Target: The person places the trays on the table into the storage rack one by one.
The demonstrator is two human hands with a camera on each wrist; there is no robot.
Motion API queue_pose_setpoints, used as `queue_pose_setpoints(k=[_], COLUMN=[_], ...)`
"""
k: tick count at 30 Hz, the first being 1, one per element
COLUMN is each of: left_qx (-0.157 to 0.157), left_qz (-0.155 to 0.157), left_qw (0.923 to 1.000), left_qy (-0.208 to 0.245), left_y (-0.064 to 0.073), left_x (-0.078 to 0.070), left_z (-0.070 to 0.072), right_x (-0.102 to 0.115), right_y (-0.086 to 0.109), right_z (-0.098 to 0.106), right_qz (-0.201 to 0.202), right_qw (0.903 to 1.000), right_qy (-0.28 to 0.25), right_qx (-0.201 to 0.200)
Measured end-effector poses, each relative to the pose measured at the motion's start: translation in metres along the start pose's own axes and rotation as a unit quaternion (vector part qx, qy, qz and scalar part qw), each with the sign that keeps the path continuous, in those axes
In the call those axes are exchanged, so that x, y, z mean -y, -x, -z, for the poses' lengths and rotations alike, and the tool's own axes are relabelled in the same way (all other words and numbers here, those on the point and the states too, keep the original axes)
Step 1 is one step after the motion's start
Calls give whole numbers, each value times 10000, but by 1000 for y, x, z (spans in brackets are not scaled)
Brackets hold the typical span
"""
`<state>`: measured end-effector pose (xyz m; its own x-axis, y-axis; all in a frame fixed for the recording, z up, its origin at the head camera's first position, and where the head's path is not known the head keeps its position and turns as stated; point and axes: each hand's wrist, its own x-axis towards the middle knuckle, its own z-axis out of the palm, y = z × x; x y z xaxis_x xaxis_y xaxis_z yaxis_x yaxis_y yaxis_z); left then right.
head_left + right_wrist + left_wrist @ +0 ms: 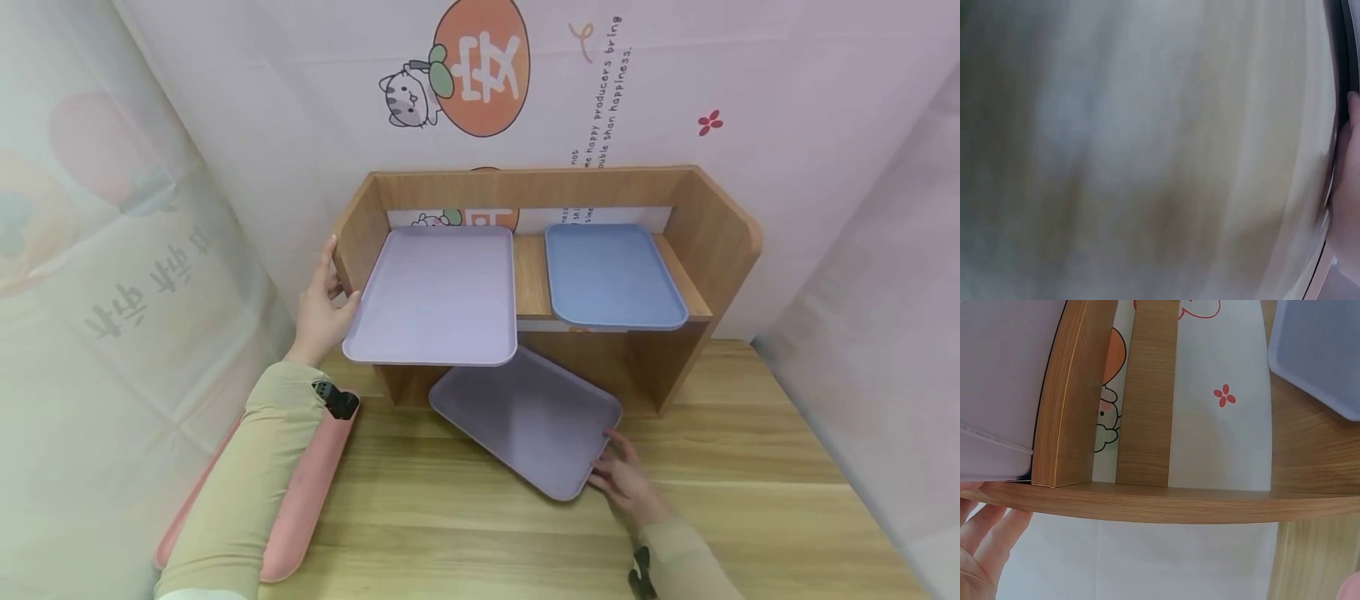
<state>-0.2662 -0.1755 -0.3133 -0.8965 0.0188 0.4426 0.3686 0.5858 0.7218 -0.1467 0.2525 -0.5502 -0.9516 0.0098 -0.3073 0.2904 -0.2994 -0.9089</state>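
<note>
My left hand (324, 312) is at the left side panel of a wooden desktop shelf (536, 187). In the left wrist view, its fingers (999, 540) lie along the panel's outer face, with the thumb over the edge by the tray. A lilac tray (442, 292) rests on the upper board beside that hand, jutting past the front. Lower down, my right hand (626, 479) grips the right end of a greyish-purple tray (536, 417). That tray sits askew, its back part under the upper board. The right wrist view is mostly blurred, the hand at its right edge.
A blue tray (615, 275) lies on the upper board at the right, overhanging its front. On the wooden table (420, 525), a long pink tray (318, 492) is at the left, partly hidden by my left sleeve. Printed cloth (315, 92) hangs behind and at both sides.
</note>
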Motion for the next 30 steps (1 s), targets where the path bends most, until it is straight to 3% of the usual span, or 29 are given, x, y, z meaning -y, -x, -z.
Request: queue_pose_setpoints(k=[18, 25, 30], left_qx=[51, 18, 7], left_qz=[126, 60, 66], left_qw=[9999, 10000, 10000], left_qy=[-61, -33, -14], left_y=[0, -1, 0], left_x=[-1, 0, 0], left_z=[0, -1, 0], right_x=[-16, -17, -18], right_y=[10, 15, 19], right_z=[-42, -54, -58], right_qz=[94, -45, -259], right_qw=[9999, 9996, 9973], right_qy=[-45, -223, -225], right_qx=[-84, 193, 653])
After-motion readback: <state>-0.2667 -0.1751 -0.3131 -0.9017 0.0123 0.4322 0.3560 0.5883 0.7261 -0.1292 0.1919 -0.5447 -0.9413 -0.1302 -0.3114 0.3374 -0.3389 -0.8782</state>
